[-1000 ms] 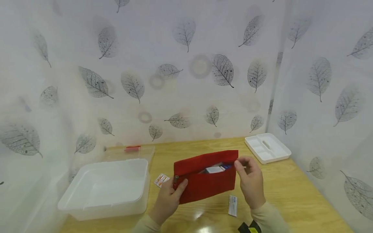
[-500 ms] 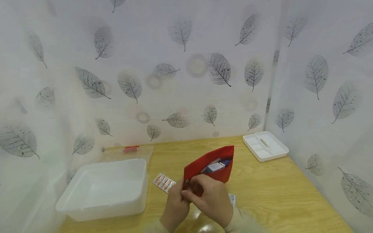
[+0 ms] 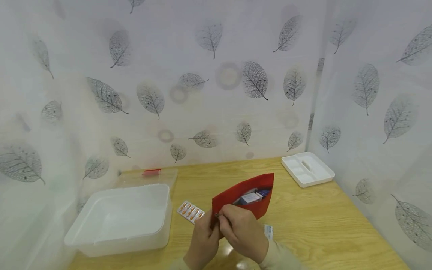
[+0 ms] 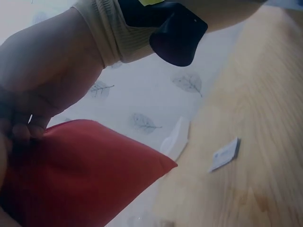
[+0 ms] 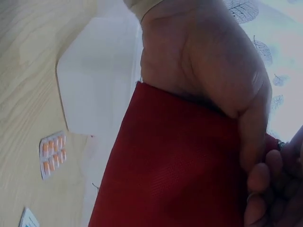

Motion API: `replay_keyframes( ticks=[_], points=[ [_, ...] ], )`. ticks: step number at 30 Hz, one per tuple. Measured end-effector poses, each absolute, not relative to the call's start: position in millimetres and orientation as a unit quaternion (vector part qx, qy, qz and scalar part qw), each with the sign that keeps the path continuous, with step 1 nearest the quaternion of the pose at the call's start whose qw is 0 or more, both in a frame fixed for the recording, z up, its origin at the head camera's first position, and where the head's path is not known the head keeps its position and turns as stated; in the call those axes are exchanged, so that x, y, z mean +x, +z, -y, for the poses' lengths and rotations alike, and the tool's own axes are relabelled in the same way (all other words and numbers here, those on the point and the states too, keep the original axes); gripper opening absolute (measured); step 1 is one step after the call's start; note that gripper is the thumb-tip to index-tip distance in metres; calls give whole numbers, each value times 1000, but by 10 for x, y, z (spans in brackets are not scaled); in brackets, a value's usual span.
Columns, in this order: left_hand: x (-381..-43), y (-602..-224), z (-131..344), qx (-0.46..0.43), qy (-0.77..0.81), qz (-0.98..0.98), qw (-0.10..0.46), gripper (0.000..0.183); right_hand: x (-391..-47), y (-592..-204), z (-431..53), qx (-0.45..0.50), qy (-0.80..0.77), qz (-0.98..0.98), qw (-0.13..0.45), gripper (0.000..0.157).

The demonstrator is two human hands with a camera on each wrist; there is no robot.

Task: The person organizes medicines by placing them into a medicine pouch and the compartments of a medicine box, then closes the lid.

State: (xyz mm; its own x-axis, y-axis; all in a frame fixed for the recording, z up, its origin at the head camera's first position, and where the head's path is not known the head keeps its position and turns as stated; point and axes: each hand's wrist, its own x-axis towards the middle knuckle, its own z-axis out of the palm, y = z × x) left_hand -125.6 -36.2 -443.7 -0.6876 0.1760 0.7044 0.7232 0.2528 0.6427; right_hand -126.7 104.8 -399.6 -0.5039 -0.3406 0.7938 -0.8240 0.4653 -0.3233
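A red zip pouch is held up above the table with its mouth open. Inside it lie a small white box and a dark blue pack. My left hand grips the pouch's left end; the right wrist view shows its thumb lying along the red cloth. At that same end, my right hand pinches the zipper pull, fingers curled. An orange capsule blister pack lies on the table behind the left hand. Beside the right hand, a small white-and-blue packet is partly hidden.
On the left stands a translucent plastic bin. Behind it is a clear lid with a red handle. A white divided tray sits at the back right of the wooden table, near leaf-patterned curtains.
My right hand has gone from the pouch's right end across to the zipper pull at the left end and now pinches it. The pouch has turned and tilted, uncovering more of the blister pack.
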Motion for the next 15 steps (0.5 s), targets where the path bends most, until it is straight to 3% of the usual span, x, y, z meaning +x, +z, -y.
replay_keyframes(
  ticks=[4,8,15],
  points=[
    [-1207,-4337,423,-347,-626,680,158,41,-1258,-3996,-1061,382,378,784,311,19],
    [-1162,-4258,444,-336,-673,648,118,39,-1247,-3997,-1056,408,382,776,292,14],
    [-1105,-4262,403,-245,-658,685,197,37,-1211,-4015,-1022,425,381,774,274,11]
  ],
)
